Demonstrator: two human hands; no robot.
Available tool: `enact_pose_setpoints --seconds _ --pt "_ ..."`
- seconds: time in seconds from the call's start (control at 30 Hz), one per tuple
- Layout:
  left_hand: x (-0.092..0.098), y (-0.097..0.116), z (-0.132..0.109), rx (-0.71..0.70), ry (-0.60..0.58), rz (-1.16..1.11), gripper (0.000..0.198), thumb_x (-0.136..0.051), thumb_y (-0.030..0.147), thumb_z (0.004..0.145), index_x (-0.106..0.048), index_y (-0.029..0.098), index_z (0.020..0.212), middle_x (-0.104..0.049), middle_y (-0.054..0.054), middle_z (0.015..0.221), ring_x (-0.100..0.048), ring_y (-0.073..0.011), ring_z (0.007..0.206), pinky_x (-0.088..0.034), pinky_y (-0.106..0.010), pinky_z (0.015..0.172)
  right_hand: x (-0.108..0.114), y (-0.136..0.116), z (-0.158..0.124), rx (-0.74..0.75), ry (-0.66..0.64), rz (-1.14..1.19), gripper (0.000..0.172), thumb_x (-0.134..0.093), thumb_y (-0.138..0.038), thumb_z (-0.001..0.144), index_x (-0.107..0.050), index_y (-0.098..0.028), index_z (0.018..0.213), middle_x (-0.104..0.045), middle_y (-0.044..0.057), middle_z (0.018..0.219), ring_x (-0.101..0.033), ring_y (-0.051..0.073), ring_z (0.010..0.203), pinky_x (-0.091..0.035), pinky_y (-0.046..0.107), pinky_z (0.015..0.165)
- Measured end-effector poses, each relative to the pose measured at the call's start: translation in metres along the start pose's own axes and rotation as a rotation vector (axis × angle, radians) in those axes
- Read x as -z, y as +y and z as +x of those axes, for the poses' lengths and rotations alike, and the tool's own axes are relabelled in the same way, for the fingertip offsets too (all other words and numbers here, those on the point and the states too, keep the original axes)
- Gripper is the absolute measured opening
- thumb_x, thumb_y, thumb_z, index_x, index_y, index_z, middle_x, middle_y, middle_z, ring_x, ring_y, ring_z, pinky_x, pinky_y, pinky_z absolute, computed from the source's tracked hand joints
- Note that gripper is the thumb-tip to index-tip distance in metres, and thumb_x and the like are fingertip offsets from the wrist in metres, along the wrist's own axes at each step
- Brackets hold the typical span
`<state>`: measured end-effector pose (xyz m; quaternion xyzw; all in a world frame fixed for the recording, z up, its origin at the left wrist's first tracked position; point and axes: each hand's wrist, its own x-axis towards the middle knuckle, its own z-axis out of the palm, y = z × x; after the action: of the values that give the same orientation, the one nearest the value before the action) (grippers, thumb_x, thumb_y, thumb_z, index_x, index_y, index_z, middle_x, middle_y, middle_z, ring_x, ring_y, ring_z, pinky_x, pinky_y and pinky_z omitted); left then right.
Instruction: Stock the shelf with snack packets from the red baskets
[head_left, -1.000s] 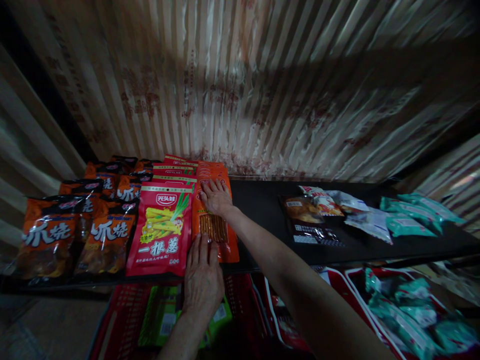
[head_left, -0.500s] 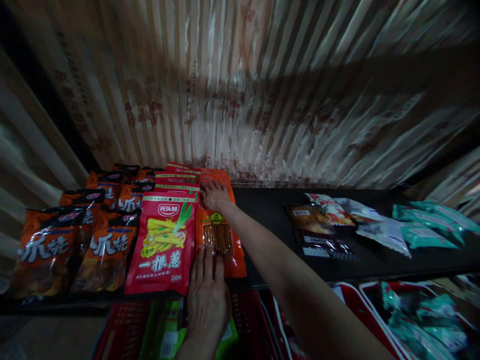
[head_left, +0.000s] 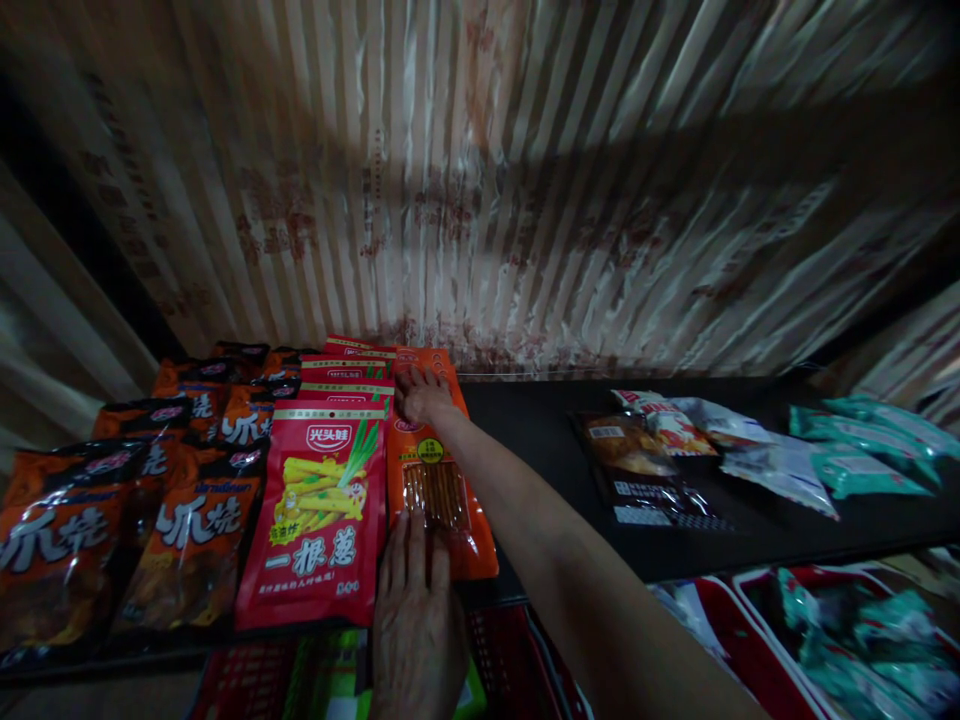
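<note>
An orange snack packet (head_left: 470, 520) with brown sticks in its clear window lies on the dark shelf. The fingers of my left hand (head_left: 420, 620) lie flat on its lower front. Farther back, my right hand (head_left: 425, 397) rests with spread fingers near the top of the orange packets, one of which (head_left: 422, 358) shows behind it. Neither hand grips anything. A row of red snack packets (head_left: 322, 510), one overlapping the other, stands directly left of my hands. To the left of these are several orange-and-black snack bags (head_left: 187, 540).
On the right of the shelf (head_left: 525, 440) lie a brown packet (head_left: 630, 460), small white packets (head_left: 780, 470) and teal packets (head_left: 862, 450). Below stand red baskets (head_left: 720, 620), one holding teal packets, and a green package (head_left: 330, 670). A striped plastic sheet (head_left: 480, 200) hangs behind.
The view has shifted slightly, so the packets at left sit lower and farther left. Both hands stay on the orange packets, with little movement.
</note>
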<state>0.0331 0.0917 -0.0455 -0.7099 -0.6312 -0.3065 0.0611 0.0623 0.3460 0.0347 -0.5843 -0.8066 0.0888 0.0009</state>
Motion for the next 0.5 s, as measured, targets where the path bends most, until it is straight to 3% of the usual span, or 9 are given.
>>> enact_pose_setpoints --seconds 0.5 --pt "-0.008 -0.001 0.000 0.011 0.060 -0.023 0.051 -0.050 0.009 0.064 -0.055 0.016 0.115 -0.048 -0.015 0.137 -0.037 -0.0321 0.130 -0.040 -0.051 0.097 -0.002 0.004 0.013 0.015 0.018 -0.028 0.054 -0.025 -0.048 0.092 -0.033 -0.027 0.142 -0.023 0.008 0.153 -0.020 0.035 0.138 -0.018 0.057 0.106"
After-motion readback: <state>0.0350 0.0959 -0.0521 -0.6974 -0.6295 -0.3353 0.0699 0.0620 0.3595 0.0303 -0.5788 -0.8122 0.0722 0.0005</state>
